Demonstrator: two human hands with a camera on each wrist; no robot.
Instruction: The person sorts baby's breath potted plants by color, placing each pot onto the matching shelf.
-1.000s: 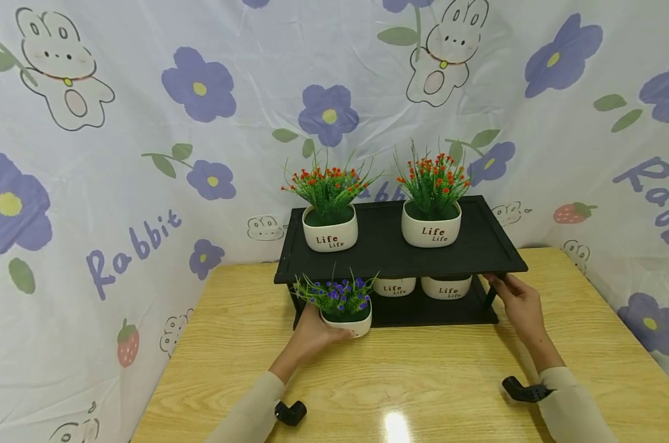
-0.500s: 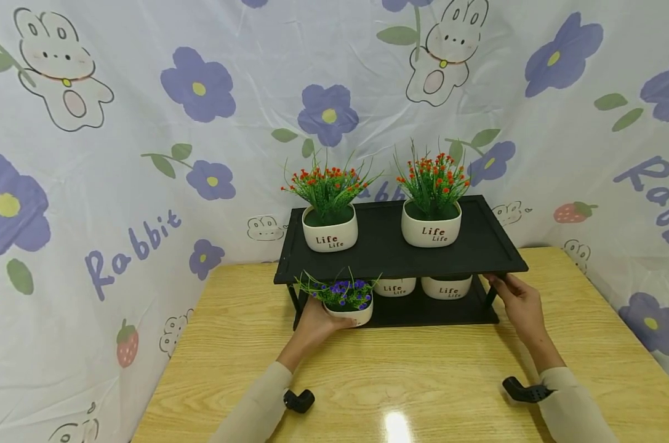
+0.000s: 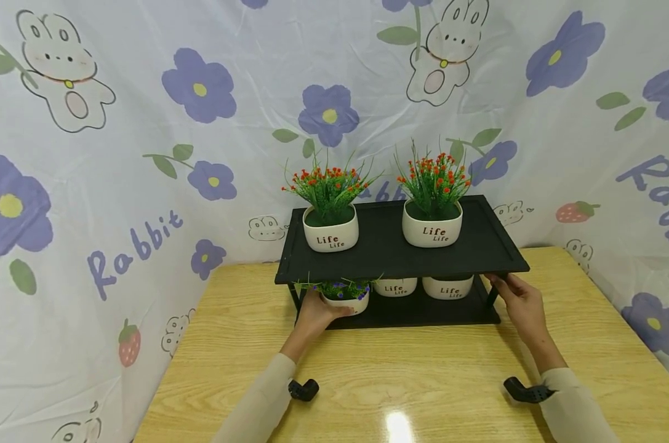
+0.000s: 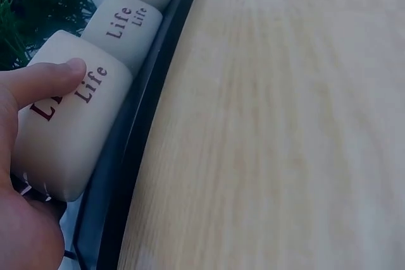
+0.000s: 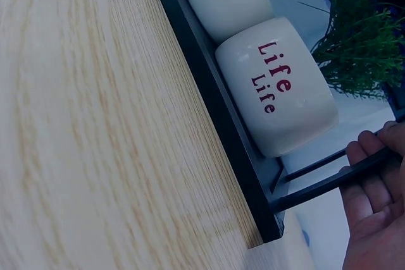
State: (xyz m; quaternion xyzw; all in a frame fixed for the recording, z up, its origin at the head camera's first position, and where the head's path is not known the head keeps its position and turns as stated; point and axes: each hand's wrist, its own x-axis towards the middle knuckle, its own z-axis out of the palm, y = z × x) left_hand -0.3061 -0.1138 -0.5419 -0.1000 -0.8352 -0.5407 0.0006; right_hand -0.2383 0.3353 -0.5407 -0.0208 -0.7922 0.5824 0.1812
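Note:
My left hand (image 3: 314, 317) grips a white flowerpot (image 3: 359, 305) of small purple flowers at the left end of the black two-tier shelf (image 3: 378, 237). The pot is just inside the lower tier, its flowers partly hidden beneath the upper one. In the left wrist view the thumb (image 4: 50, 80) lies across the pot's "Life" lettering. Whether the pot's base touches the tier is unclear. At the other end, my right hand (image 3: 522, 307) holds the shelf by its front right post (image 5: 310, 194), fingers behind it, close under the upper tier.
Two more white pots, a middle one (image 3: 395, 287) and a right one (image 3: 447, 288), stand on the lower tier. Up top are two pots with red flowers, one left (image 3: 331, 237) and one right (image 3: 432, 232). A wooden table (image 3: 400, 369) bears the shelf; a printed cloth (image 3: 245, 123) hangs behind.
My left hand has pushed the purple-flowered pot back and under the upper tier; its flowers stood in front of that tier's edge before. My right hand has stayed on the post.

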